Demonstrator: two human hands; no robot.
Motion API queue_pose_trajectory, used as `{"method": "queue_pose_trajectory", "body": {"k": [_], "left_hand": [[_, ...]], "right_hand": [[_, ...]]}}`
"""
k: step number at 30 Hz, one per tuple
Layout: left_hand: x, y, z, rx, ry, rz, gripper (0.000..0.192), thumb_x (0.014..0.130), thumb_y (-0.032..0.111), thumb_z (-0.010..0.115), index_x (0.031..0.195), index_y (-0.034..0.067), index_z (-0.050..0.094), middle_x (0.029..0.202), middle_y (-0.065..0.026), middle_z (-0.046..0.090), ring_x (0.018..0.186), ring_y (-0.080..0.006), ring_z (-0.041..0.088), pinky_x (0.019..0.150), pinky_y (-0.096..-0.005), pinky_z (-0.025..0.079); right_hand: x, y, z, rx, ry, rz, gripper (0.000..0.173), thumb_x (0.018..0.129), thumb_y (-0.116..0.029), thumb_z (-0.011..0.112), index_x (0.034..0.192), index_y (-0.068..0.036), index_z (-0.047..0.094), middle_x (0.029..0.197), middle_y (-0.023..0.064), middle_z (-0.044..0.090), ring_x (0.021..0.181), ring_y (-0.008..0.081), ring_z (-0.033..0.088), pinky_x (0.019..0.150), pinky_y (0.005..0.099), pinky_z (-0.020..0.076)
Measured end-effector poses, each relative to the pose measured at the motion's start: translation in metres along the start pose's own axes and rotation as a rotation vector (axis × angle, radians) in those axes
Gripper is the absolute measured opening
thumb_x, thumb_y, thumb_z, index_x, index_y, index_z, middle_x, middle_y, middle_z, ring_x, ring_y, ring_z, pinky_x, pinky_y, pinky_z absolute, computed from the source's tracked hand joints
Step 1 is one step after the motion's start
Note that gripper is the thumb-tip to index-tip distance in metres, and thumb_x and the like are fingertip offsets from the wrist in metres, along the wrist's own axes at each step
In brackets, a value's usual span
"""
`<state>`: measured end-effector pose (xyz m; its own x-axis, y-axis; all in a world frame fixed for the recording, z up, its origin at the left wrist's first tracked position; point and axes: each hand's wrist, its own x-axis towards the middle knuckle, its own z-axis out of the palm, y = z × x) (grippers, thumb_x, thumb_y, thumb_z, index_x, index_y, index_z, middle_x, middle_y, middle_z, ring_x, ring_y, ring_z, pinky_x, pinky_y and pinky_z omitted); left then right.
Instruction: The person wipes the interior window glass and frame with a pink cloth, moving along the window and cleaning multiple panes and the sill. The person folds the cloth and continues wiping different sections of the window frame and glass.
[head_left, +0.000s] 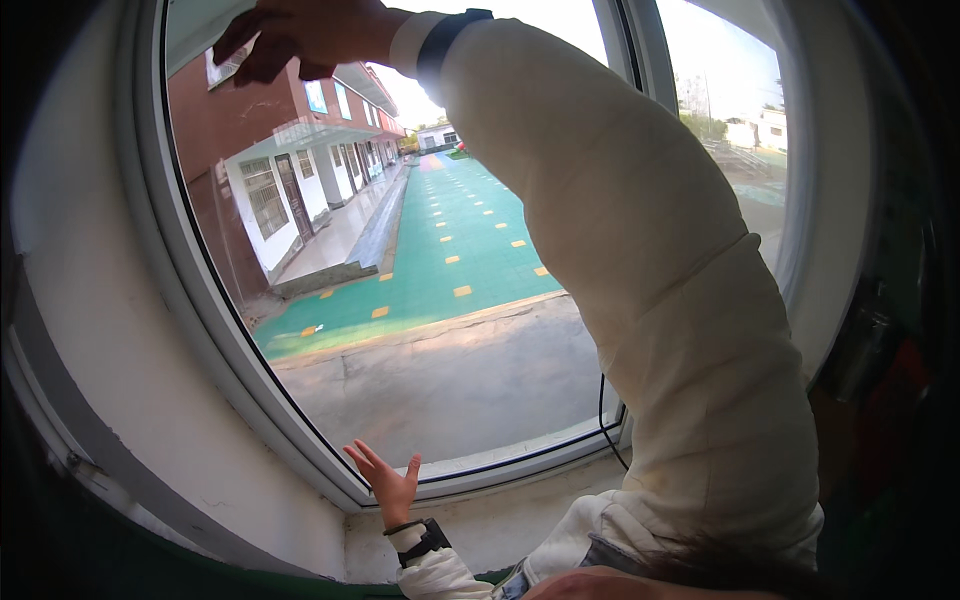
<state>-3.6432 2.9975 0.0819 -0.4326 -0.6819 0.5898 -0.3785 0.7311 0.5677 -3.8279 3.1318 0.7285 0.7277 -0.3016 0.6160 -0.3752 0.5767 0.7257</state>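
My right hand (307, 37) is raised to the top left of the window, its upper part cut off by the picture's rim. Its fingers are bent and apart in front of the glass pane (450, 390), and nothing shows in them. Whether they touch the glass, I cannot tell. A white padded sleeve (637, 172) covers that arm, with a dark band (450, 45) at the wrist. Low down, my left hand (392, 484) holds nothing, fingers spread, by the bottom left corner of the window frame (262, 397). It wears a black wristband (421, 541).
Below the frame runs a pale sill (480, 510). A thin black cable (602, 412) hangs by the lower right of the pane. The white wall reveal (135, 360) borders the left. Through the glass appear green outdoor flooring (420, 270) and a building (262, 150).
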Motion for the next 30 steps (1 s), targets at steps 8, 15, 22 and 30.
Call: {"method": "queue_pose_trajectory", "body": {"k": [8, 15, 22, 30], "left_hand": [[0.003, 0.001, -0.006, -0.007, -0.035, -0.017, 0.134, 0.078, 0.040, 0.088, 0.163, 0.007, -0.010, 0.167, -0.0325, -0.013, 0.156, -0.0489, 0.002, 0.125, -0.0523, 0.016], [0.002, 0.002, -0.012, -0.010, -0.038, -0.005, 0.126, 0.081, 0.036, 0.087, 0.165, 0.009, -0.004, 0.168, -0.0296, -0.010, 0.157, -0.0458, 0.002, 0.126, -0.0504, 0.017], [-0.003, 0.005, -0.016, -0.119, 0.013, 0.030, 0.094, 0.092, 0.037, 0.077, 0.161, 0.004, 0.022, 0.169, -0.0271, 0.009, 0.156, -0.0426, 0.014, 0.124, -0.0502, 0.023], [-0.060, 0.038, -0.014, -0.309, -0.124, -0.096, 0.088, 0.094, 0.044, 0.073, 0.159, 0.007, 0.028, 0.169, -0.0222, 0.012, 0.153, -0.0407, 0.025, 0.111, -0.0554, 0.042]], "right_hand": [[-0.049, 0.152, -0.106, 0.357, -0.470, 0.838, 0.068, 0.093, -0.011, 0.055, 0.156, -0.033, 0.039, 0.170, 0.0027, 0.026, 0.158, 0.0240, 0.020, 0.130, 0.0489, 0.0136], [-0.117, 0.204, -0.096, 0.410, -0.534, 0.510, 0.062, 0.095, -0.002, 0.052, 0.152, -0.026, 0.047, 0.162, 0.0081, 0.041, 0.149, 0.0238, 0.038, 0.126, 0.0463, 0.0279], [-0.222, 0.131, -0.127, 0.347, -0.438, 0.328, 0.034, 0.093, 0.003, 0.055, 0.124, -0.006, 0.066, 0.121, 0.0113, 0.066, 0.094, 0.0198, 0.064, 0.090, 0.0358, 0.0550], [-0.409, -0.092, -0.244, 0.173, -0.663, 0.396, 0.027, 0.081, -0.012, 0.072, 0.108, -0.013, 0.070, 0.155, 0.0052, 0.043, 0.141, 0.0375, 0.043, 0.107, 0.0470, 0.0532]]}}
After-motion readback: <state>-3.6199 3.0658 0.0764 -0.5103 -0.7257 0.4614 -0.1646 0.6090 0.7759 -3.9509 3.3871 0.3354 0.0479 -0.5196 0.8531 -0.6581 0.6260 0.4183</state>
